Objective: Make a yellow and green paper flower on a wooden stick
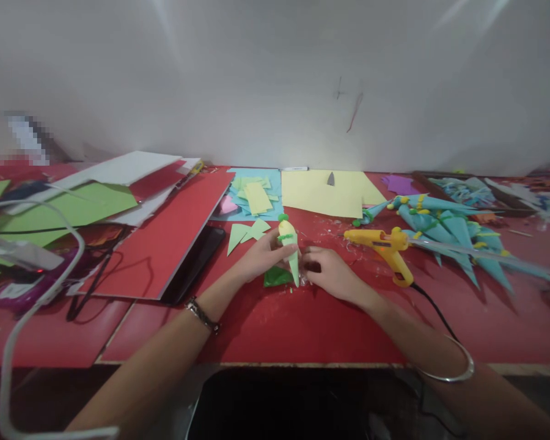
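Observation:
A small pale green paper cone (293, 264) with a yellow top and green trim points downward, held in the fingers of my left hand (263, 255). Close beside it on the right, my right hand (329, 272) has its fingers curled at the edge of some clear plastic; what they hold, if anything, is too small to tell. Under the hands lies a green packet (277, 277). Light green paper triangles (238, 237) rest just beyond my left hand. The yellow glue gun (385, 244) lies to the right of my right hand, its nozzle toward the left.
Blue-green paper cones (444, 229) are heaped at the right. Yellow sheets (323, 192) and a pile of paper pieces (256, 197) lie at the back. A red board (165, 235) and a white cable (10, 354) occupy the left; a tray (508, 208) sits back right.

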Tool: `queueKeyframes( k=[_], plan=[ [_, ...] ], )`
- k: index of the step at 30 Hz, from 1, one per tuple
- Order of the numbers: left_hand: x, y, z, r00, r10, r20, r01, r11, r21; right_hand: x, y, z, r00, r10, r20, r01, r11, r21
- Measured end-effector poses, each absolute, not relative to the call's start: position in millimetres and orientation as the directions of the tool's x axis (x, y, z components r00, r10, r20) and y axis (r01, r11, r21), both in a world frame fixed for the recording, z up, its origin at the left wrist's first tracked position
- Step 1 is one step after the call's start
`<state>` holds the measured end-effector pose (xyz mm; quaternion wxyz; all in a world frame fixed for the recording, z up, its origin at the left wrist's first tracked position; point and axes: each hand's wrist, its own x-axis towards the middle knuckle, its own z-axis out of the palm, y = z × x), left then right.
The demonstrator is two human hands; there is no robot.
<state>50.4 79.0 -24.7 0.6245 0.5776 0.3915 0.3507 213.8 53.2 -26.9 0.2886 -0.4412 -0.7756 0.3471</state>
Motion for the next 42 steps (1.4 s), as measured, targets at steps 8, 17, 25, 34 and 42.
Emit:
queueKeyframes(
  k=[8,17,25,34,42],
  plan=[
    [51.2,78.1,-22.8,0.462,0.882,-0.088,0.015,0.091,0.996,220.8,59.0,-23.2,-0.131,0.990,0.050,0.256,0.082,-0.963],
    [52.0,76.3,-21.7,0.457,0.886,-0.080,0.028,0.075,0.997,219.4,58.1,-24.5,-0.155,0.987,0.044,0.106,0.061,-0.993],
    [52.1,75.6,-19.6,0.451,0.889,-0.084,0.038,0.075,0.996,219.8,57.0,-24.5,-0.162,0.984,0.076,0.091,0.092,-0.992],
    [51.3,76.1,-21.7,0.455,0.887,-0.078,0.017,0.079,0.997,218.2,57.8,-25.9,-0.171,0.983,0.058,0.094,0.075,-0.993],
    [51.7,75.7,-20.5,0.469,0.879,-0.082,0.018,0.083,0.996,218.4,59.9,-28.8,-0.139,0.990,0.006,-0.024,0.003,-1.000]
  ],
)
